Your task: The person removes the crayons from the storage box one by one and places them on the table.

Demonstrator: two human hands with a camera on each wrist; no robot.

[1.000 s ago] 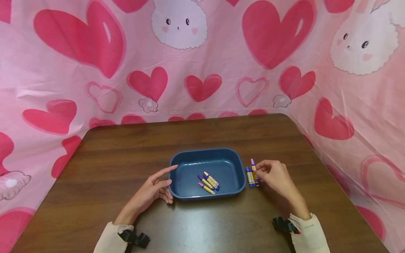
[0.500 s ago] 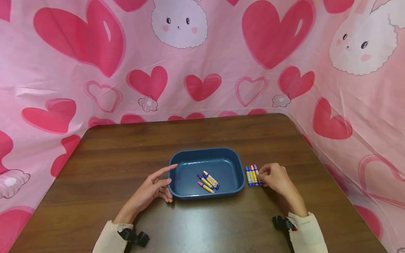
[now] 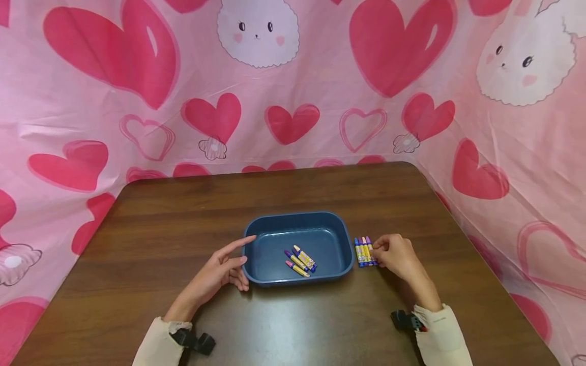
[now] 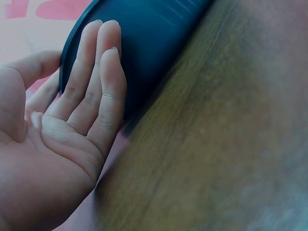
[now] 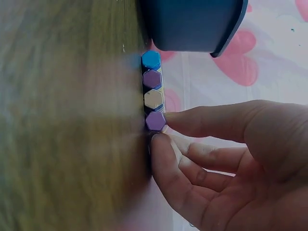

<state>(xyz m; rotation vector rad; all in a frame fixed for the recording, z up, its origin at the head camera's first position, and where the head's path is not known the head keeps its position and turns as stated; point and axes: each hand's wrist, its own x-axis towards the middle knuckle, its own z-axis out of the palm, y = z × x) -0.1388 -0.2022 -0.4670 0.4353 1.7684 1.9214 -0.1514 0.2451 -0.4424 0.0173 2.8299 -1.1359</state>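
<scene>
A dark blue rectangular tray (image 3: 297, 282) stands mid-table, with several crayons (image 3: 297, 263) in paper wrappers lying loosely inside it. My left hand (image 3: 218, 272) rests against the tray's left end; its index finger reaches over the rim, and other fingers lie nearly straight along the outer wall in the left wrist view. To the right of the tray, several crayons lie side by side in a tight row (image 3: 363, 252). At the row's right end, my right hand (image 3: 397, 256) pinches a purple crayon (image 5: 155, 121) between thumb and index finger, beside a cream-ended one (image 5: 153, 99).
The brown wooden table (image 3: 293, 325) extends to a pink heart-patterned cloth (image 3: 293, 76) hanging behind and along both sides. A narrow strip of table separates the tray from the crayon row. Each wrist carries a black camera mount (image 3: 192, 341).
My right hand has set a crayon down at the row's right end, lining it up with the others. The left hand keeps its place at the tray.
</scene>
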